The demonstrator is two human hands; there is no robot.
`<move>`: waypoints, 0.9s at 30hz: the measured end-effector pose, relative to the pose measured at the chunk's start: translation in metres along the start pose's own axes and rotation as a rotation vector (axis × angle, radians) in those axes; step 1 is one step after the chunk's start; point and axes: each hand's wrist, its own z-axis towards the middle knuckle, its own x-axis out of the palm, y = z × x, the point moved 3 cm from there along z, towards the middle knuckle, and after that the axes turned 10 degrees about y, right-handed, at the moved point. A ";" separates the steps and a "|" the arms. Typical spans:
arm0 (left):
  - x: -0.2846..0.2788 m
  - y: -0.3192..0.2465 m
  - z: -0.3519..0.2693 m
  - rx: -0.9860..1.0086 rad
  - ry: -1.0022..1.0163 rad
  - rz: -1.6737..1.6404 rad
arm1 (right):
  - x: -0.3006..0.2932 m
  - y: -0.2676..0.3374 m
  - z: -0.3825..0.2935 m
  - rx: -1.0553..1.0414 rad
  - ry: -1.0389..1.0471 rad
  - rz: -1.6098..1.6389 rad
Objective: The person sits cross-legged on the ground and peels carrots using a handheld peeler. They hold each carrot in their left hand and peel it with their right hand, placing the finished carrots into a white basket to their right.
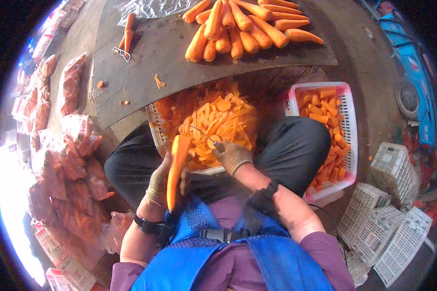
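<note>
My left hand, in a light work glove, grips a large carrot with its thick end pointing away from me and its tip towards my chest. To its right, my gloved right hand holds a narrow-bladed cutting tool, whose exact kind I cannot tell. The blade points up and left and stands apart from the carrot. Beneath both hands, between my knees, a plastic crate is heaped with carrot peelings and a few round carrot slices.
A dark board ahead bears several whole carrots, a wire-handled tool and clear plastic film. A pink-and-white crate of carrot pieces stands right. Bagged carrots lie left; white crates stand lower right.
</note>
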 end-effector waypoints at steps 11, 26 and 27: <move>-0.029 0.016 0.052 0.090 -0.314 -0.066 | 0.002 0.020 -0.012 -0.310 -0.122 -0.206; -0.008 0.014 0.051 -0.032 -0.261 -0.162 | -0.006 0.025 -0.022 -0.566 -0.313 -0.297; -0.001 0.014 0.048 -0.041 -0.275 -0.143 | -0.010 0.025 -0.024 -0.569 -0.328 -0.287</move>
